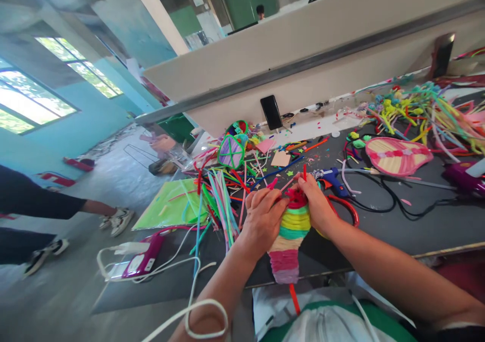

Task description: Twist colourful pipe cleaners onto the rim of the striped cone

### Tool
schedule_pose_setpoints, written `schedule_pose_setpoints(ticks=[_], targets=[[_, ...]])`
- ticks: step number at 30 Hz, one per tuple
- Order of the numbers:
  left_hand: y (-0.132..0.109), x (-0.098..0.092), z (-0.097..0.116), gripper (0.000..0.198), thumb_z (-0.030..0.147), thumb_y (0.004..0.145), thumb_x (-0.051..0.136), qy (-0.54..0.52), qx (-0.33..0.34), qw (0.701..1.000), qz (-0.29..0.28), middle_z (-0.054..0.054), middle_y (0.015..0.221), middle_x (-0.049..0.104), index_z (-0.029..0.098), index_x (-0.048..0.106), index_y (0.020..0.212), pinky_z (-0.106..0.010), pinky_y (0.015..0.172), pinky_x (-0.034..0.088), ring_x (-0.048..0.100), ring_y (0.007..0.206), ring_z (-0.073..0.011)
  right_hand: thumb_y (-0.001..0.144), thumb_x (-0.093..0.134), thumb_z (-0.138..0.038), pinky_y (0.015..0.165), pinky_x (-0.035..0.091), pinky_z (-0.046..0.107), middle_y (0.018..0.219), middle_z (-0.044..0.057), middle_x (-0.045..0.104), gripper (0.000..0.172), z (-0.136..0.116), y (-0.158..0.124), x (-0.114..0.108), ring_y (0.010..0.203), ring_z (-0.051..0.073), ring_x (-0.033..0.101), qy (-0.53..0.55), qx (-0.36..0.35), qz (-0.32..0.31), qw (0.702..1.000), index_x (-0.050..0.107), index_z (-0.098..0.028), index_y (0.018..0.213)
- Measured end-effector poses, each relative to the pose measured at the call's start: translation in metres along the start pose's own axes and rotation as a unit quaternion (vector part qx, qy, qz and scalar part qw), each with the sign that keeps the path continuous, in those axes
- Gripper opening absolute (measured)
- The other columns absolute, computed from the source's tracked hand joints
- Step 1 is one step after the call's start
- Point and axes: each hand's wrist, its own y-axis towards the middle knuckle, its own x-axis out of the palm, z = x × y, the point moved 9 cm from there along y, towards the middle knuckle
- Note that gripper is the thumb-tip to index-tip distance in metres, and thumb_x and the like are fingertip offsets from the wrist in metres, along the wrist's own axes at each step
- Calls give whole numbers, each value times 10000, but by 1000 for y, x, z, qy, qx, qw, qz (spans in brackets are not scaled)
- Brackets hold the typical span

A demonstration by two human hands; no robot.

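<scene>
Between my hands is a striped pipe-cleaner craft, wound in bands of red, green, yellow, teal, peach, pink and lilac. A red stem sticks out of its lower end toward me. My left hand has its fingers curled over the craft's upper left side. My right hand pinches at the red top end, where a red pipe cleaner tip stands up beside the thumb. Just past the right hand lies a blue glue gun, near red-handled scissors.
Pastel pipe cleaners and a green plastic packet lie to the left, with a purple power bank and white cable. A phone leans on the divider. A pink leaf-shaped craft lies right. Someone's legs show at far left.
</scene>
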Motion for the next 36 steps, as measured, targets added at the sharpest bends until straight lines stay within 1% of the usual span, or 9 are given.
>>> schedule_pose_setpoints(ticks=[5, 8, 11, 15, 20, 26, 30, 33, 36], targets=[[3, 7, -2, 204, 191, 867, 533, -23, -16, 999, -26, -60, 1094, 614, 205, 646, 1037, -419, 992, 351, 447, 1105, -232, 849, 527, -432, 593, 405, 258, 681, -43, 520, 206, 4, -1, 0, 599, 123, 479, 4, 4, -8, 1000, 486, -245, 925], [4, 7, 0, 195, 189, 860, 539, -25, -15, 999, -15, -58, 1085, 611, 210, 656, 1015, -407, 974, 367, 439, 1084, -234, 858, 508, -455, 612, 408, 258, 676, -39, 511, 226, 3, -1, 0, 603, 121, 471, -5, -1, -5, 1000, 488, -239, 924], [4, 5, -1, 183, 191, 857, 544, -19, -32, 999, -3, -55, 1095, 598, 222, 666, 990, -398, 949, 374, 440, 1062, -231, 850, 514, -458, 617, 410, 254, 670, -45, 502, 232, 2, -1, 1, 597, 118, 466, -7, 2, -4, 1000, 478, -242, 925], [4, 8, 1, 182, 200, 867, 533, -12, -42, 999, -20, -55, 1084, 609, 220, 663, 993, -395, 937, 373, 458, 1045, -224, 816, 543, -478, 568, 401, 249, 689, -47, 509, 269, 3, -1, 2, 583, 119, 464, -9, 13, -6, 1000, 455, -248, 925], [2, 15, 5, 215, 215, 886, 514, -25, -57, 997, -49, -59, 1098, 635, 207, 639, 1060, -400, 948, 386, 505, 1054, -220, 793, 578, -468, 514, 377, 233, 727, -42, 515, 286, 3, -3, 4, 586, 112, 463, 14, 19, -1, 1000, 439, -248, 912], [-3, 16, 10, 207, 230, 891, 519, 3, -89, 996, 3, -65, 1057, 668, 187, 649, 1046, -359, 837, 475, 610, 935, -194, 790, 592, -442, 488, 355, 228, 738, -37, 515, 271, 4, -4, 5, 579, 109, 471, 31, 22, 2, 999, 438, -252, 907], [-3, 20, 10, 192, 203, 895, 507, -36, -97, 995, 5, -52, 1052, 676, 178, 652, 1018, -292, 781, 529, 650, 869, -156, 805, 582, -442, 493, 350, 229, 741, -33, 530, 261, 6, -3, 4, 568, 105, 465, 14, 21, -2, 1000, 447, -249, 918], [-2, 17, 10, 192, 195, 894, 501, -48, -103, 993, 8, -47, 1014, 679, 187, 667, 992, -261, 762, 543, 659, 836, -141, 807, 588, -447, 508, 363, 235, 745, -34, 535, 264, 4, -4, 3, 583, 110, 474, 4, 10, -8, 1000, 451, -251, 920], [-3, 10, 8, 187, 193, 887, 514, -39, -110, 993, 14, -43, 989, 679, 195, 683, 966, -236, 756, 541, 661, 825, -130, 821, 585, -430, 561, 401, 244, 782, -36, 544, 234, -2, -7, 6, 610, 107, 487, 10, 9, -38, 999, 472, -253, 924]])
